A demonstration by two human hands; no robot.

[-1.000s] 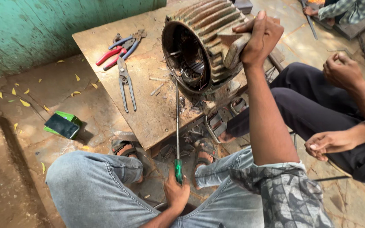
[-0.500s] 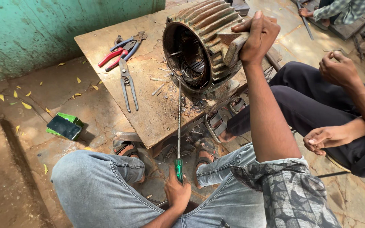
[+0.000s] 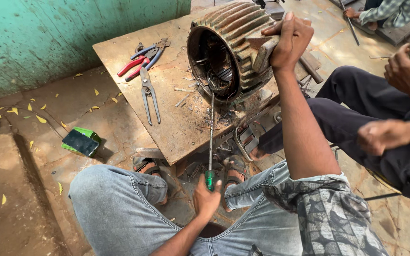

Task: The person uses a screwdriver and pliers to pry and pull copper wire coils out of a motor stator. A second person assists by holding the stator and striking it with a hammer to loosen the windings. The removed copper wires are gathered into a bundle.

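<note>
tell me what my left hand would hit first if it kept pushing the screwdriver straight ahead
Most likely the inside of the motor housing: the left hand aims the screwdriver into its open end, though depth is unclear.

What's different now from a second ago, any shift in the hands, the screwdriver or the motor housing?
Very little. The left hand keeps its grip on the green-handled screwdriver, whose shaft now stands a touch more upright, tip still inside the rusty motor housing. The right hand stays clamped on the housing's ribbed top. The pliers and metal snips lie unmoved on the wooden table.
</note>
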